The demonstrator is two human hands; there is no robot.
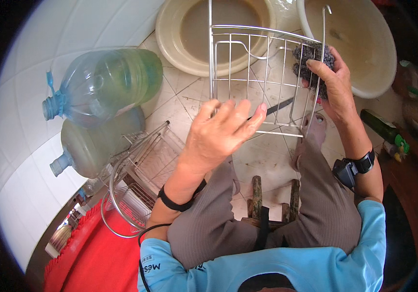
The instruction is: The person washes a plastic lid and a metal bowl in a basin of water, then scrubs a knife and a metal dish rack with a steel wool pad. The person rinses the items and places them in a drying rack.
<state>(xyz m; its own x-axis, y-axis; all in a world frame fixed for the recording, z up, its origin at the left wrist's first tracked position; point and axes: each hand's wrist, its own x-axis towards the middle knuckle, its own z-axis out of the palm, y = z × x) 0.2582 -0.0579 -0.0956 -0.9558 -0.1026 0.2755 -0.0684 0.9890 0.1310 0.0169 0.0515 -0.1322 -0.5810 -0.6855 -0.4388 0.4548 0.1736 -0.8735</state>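
Observation:
A silver wire rack (260,79) is held up in front of me, over the tiled floor. My left hand (218,134) is closed at its lower left corner, fingers curled around the upright rod there; the fingers are slightly blurred. At the rack's right side, my right hand (337,85) grips a dark grey scouring pad (311,61). The pad presses against the right-hand rods, and the thumb lies over it. Part of the pad is hidden behind the wires and the fingers.
Beyond the rack stand a beige basin (170,36) of murky water and a larger pale tub (381,53). Two big plastic bottles (102,82) lie at left, near another wire rack (143,180) and red cloth (97,253). A green bottle (379,125) lies at right.

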